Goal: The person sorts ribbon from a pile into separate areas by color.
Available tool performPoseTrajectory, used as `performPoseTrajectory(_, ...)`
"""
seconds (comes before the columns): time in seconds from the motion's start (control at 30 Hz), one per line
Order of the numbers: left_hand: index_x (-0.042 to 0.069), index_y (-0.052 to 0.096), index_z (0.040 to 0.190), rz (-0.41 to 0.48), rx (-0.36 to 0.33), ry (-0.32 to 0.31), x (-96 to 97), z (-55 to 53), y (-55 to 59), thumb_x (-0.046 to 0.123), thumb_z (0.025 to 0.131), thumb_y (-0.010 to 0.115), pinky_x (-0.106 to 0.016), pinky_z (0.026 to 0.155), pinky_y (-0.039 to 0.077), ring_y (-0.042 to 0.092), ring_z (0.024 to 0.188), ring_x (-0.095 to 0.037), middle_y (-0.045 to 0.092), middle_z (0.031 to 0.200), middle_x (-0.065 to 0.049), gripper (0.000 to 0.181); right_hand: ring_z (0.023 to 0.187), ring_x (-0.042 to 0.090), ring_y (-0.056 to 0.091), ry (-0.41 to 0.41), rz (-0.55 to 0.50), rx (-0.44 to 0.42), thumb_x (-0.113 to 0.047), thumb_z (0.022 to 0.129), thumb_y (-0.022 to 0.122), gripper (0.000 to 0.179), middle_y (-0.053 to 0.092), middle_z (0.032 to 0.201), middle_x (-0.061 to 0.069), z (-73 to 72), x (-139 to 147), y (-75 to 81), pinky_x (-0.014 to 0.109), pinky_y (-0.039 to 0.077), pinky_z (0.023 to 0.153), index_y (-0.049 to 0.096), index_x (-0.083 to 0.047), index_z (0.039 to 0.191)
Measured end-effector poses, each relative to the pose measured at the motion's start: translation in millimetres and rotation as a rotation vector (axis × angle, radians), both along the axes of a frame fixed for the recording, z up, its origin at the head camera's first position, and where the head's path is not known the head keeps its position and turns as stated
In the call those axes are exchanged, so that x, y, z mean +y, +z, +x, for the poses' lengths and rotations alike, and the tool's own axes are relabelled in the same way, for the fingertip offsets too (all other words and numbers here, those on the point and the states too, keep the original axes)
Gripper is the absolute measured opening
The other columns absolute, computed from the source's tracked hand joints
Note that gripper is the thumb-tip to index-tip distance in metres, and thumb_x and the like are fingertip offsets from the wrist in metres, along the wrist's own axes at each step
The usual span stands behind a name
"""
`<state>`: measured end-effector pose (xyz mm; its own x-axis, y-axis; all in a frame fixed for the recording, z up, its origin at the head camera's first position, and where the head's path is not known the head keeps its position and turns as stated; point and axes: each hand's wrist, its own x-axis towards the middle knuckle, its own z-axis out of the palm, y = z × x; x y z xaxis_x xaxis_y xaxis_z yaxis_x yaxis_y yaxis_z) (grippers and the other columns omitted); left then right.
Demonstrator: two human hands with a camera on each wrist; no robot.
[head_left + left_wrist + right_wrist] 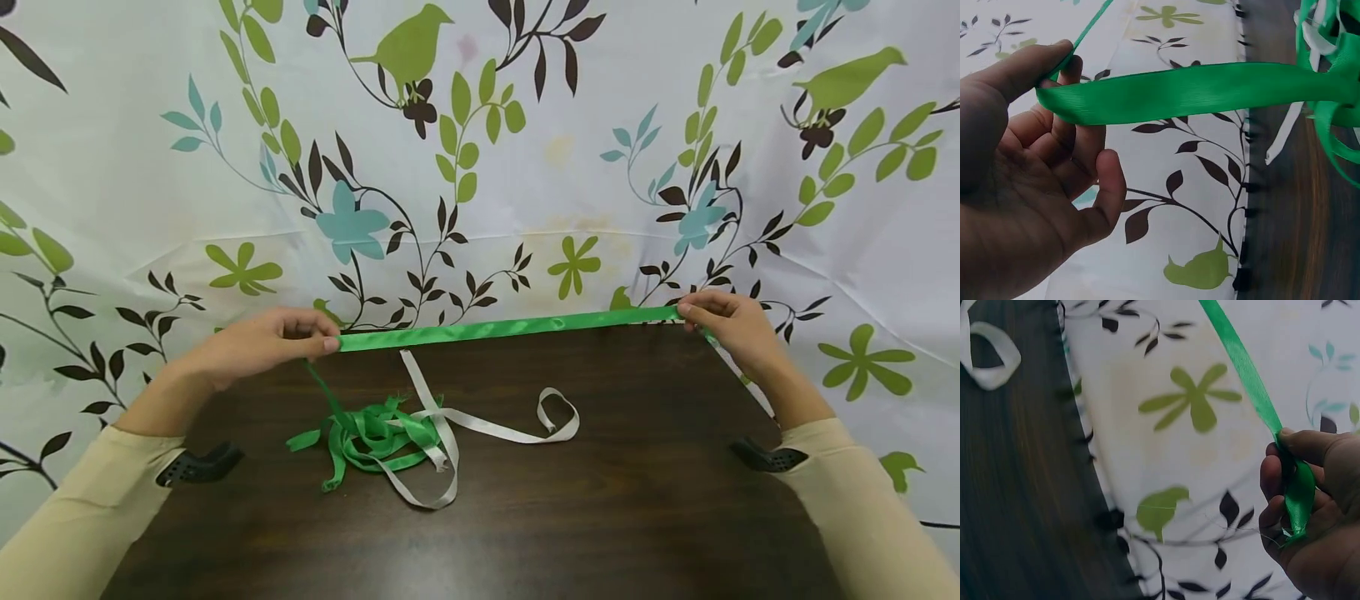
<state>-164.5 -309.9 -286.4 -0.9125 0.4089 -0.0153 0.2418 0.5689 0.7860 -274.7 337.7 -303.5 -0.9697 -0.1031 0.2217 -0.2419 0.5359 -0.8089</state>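
A green satin ribbon [510, 327] stretches nearly straight between both hands, above the far edge of the table. At its left part, my left hand [277, 342] pinches it between thumb and forefinger. From that pinch the rest of the ribbon [1172, 94] runs down to a tangled green pile [375, 437] on the table. My right hand [731, 329] pinches the other end, and in the right wrist view a short frayed tail [1300, 494] hangs across the curled fingers. A white ribbon [495, 429] lies looped through and beside the green pile.
The dark brown wooden table [600, 517] fills the lower middle. Behind it hangs a white cloth [540, 183] printed with leaves, flowers and birds, meeting the table's far edge. Dark wrist straps [198, 464] sit at both sleeve cuffs.
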Motion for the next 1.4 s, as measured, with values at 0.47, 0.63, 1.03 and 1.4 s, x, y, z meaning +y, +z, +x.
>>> performPoseTrajectory(0.47, 0.009, 0.069, 0.110, 0.028, -0.013, -0.069, -20.1, -14.2, 8.5, 0.022, 0.102, 0.066, -0.037, 0.077, 0.047, 0.056, 0.088, -0.031, 0.062, 0.091, -0.011, 0.015, 0.082, 0.010, 0.062, -0.042, -0.116, -0.053, -0.027, 0.100, 0.069, 0.035, 0.068, 0.090, -0.005, -12.7, 73.3, -18.1, 0.023, 0.052, 0.067, 0.070, 0.002, 0.119)
performPoseTrajectory(0.63, 0.008, 0.068, 0.110, -0.016, -0.002, -0.072, -36.3, -21.6, 13.3, 0.022, 0.103, 0.064, -0.038, 0.076, 0.046, 0.056, 0.085, -0.031, 0.059, 0.092, -0.013, 0.016, 0.082, 0.008, 0.063, -0.067, -0.130, -0.074, -0.026, 0.100, 0.069, 0.027, 0.065, 0.099, -0.007, -18.1, 89.2, -22.6, 0.022, 0.052, 0.066, 0.073, -0.003, 0.115)
performPoseTrajectory(1.03, 0.004, 0.063, 0.120, 0.002, -0.108, -0.001, -76.5, -57.4, -11.6, 0.025, 0.101, 0.067, -0.038, 0.086, 0.046, 0.057, 0.098, -0.028, 0.063, 0.104, -0.015, 0.028, 0.085, 0.007, 0.062, -0.079, -0.084, -0.092, -0.029, 0.101, 0.068, 0.034, 0.063, 0.101, -0.007, -41.9, 95.0, -37.0, 0.021, 0.052, 0.068, 0.071, 0.001, 0.116)
performPoseTrajectory(1.4, 0.003, 0.059, 0.133, -0.019, -0.099, 0.178, -94.3, -88.9, -58.4, 0.038, 0.100, 0.067, -0.050, 0.094, 0.043, 0.055, 0.109, -0.032, 0.059, 0.123, -0.018, 0.049, 0.080, 0.008, 0.065, -0.143, -0.150, -0.151, -0.025, 0.101, 0.068, 0.037, 0.069, 0.087, -0.010, -69.6, 88.3, -73.9, 0.020, 0.053, 0.066, 0.065, 0.005, 0.122)
